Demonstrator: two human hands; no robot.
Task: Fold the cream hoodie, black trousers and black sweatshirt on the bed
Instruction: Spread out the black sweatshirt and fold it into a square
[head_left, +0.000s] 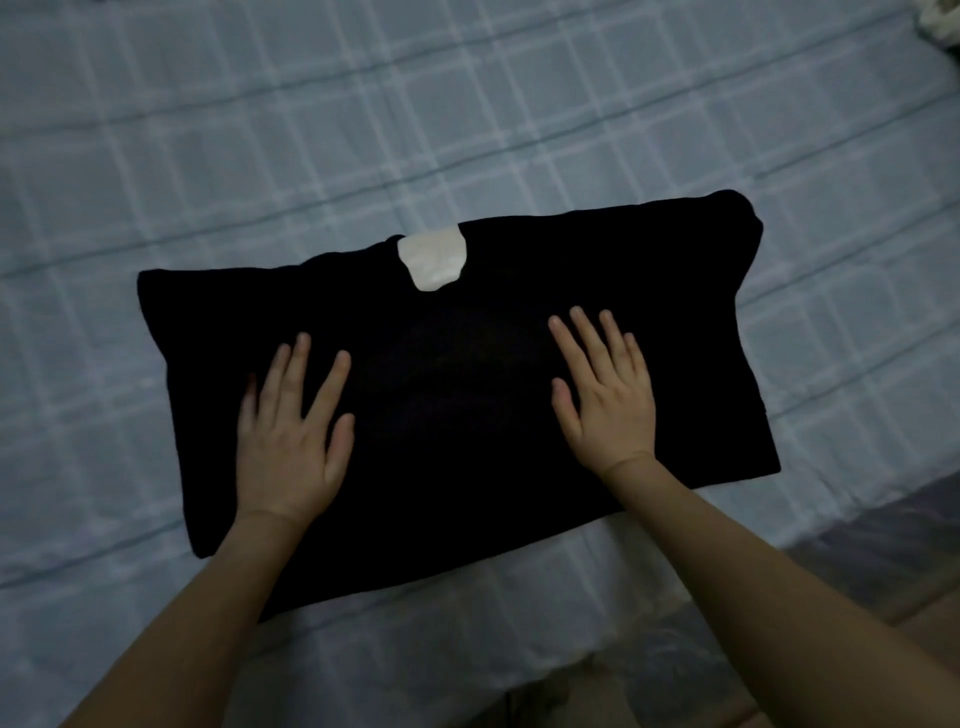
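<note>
A black sweatshirt (457, 384) lies on the bed as a flat, wide rectangle, with a white neck label (432, 259) showing at its far edge. My left hand (291, 436) rests palm down on its left half, fingers spread. My right hand (605, 395) lies flat on its right half, fingers spread too. Neither hand grips the cloth. A scrap of cream fabric (943, 21) shows at the top right corner, perhaps the hoodie. The black trousers are out of view.
The bed is covered by a pale blue checked sheet (363, 130). Its near edge runs along the bottom right, with darker floor (883, 545) beyond it.
</note>
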